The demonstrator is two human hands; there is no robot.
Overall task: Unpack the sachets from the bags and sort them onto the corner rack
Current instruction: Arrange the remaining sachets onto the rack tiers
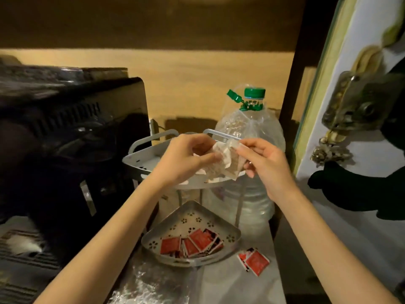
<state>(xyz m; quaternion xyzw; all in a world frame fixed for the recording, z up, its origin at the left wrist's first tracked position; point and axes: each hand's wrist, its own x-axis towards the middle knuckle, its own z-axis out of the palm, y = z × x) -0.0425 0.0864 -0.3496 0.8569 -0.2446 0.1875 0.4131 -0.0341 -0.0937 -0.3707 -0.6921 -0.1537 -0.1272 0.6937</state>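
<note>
Large water bottle (pixel 249 150) stands behind corner rack (pixel 140 159), right of dark appliance (pixel 65 132). Rack lower tier (pixel 190 211) holds red sachets (pixel 190 242); two more red sachets (pixel 255 261) lie loose on counter just beside it. My left hand (pixel 186 159) and right hand (pixel 263 163), close together above upper tier, both pinch clear bag (pixel 225 161) of pale sachets. Step judged: opening bag. Next move calls for pulling mouth apart, emptying onto upper tier.

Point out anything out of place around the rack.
A few red sachets lie loose on the counter, just right of the lower tray, while the other red ones sit inside it. Nothing else stands out.
</note>
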